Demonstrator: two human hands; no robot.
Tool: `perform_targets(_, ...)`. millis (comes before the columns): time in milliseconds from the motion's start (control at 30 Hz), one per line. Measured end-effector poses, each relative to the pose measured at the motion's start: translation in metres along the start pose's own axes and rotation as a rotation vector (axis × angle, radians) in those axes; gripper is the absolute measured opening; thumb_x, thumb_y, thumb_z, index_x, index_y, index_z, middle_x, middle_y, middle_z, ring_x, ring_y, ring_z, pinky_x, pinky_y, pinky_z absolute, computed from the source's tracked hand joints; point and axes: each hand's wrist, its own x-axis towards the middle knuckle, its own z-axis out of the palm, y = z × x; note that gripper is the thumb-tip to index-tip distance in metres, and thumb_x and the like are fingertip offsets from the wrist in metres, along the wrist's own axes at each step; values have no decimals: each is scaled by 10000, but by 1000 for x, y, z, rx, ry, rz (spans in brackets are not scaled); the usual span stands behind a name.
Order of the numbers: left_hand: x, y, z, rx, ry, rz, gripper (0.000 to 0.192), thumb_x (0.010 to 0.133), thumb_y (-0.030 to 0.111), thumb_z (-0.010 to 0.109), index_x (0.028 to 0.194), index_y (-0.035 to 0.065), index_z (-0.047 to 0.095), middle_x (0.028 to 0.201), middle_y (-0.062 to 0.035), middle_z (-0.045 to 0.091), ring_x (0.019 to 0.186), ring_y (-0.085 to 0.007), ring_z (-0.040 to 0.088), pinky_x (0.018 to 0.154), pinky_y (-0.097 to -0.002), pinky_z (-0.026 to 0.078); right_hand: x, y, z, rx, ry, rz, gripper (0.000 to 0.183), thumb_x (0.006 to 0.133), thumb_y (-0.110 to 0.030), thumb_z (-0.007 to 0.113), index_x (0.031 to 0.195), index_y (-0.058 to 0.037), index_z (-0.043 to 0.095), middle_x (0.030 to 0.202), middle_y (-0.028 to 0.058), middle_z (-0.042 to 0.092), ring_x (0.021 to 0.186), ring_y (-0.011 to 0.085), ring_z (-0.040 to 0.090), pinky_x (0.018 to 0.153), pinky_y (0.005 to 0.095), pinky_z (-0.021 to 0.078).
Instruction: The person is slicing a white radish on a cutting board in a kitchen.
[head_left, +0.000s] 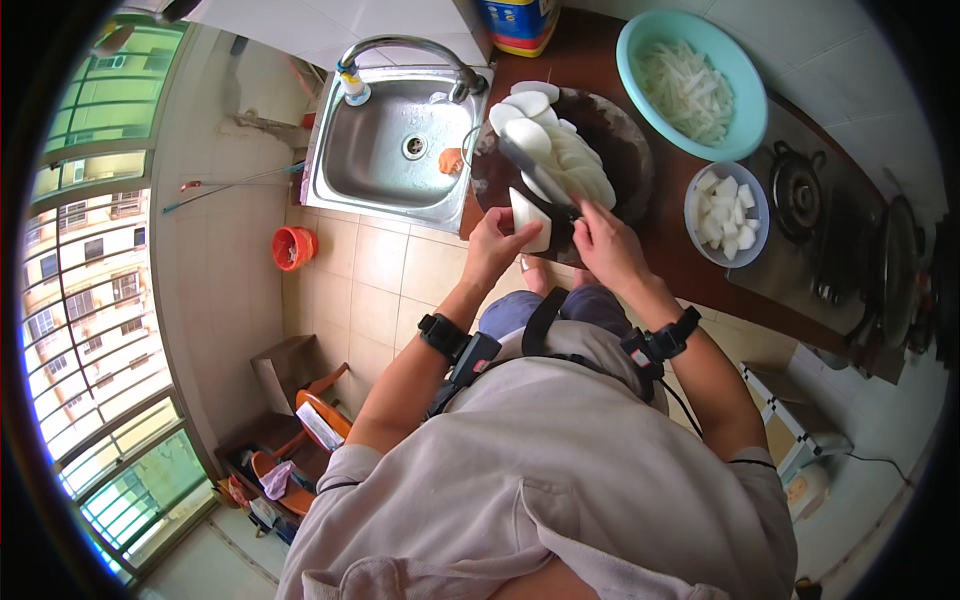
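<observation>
My left hand (496, 241) grips a thick white chunk of radish-like vegetable (531, 225) at the near edge of a round dark chopping board (634, 150). In my right hand (609, 238) is the handle of a kitchen knife (534, 169), its broad blade tilted and slightly blurred. The blade lies between the chunk and a heap of thin white slices (574, 159), close against the slices; whether it touches the chunk I cannot tell. The slices overlap in a row across the board.
Left of the board is a steel sink (375, 199) with a curved tap (405, 41). A turquoise basin (754, 105) of white strips and a pale bowl (739, 259) of white cubes stand to the right, beside a gas stove (799, 191). A red bucket (296, 247) sits on the floor.
</observation>
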Motion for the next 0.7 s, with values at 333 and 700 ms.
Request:
perform_targets(333,-3,-19,0,17,-18,50,514,781,271,808,1088,-45,544,907,-81,663,766,-99,605,669,-220,482,-9,-17,-29,-52,-50,-77,148,923,-93,530,1048,-16,520,933,199,632,758,412,618,610,462,518)
perform_targets(700,-4,-15,1,-63,-52,47,480,796,292,801,1067,-19,556,894,-56,642,788,-98,601,682,-234,483,15,4,-42,132,-4,165,207,936,-182,559,952,24,573,848,224,658,835,425,623,658,427,502)
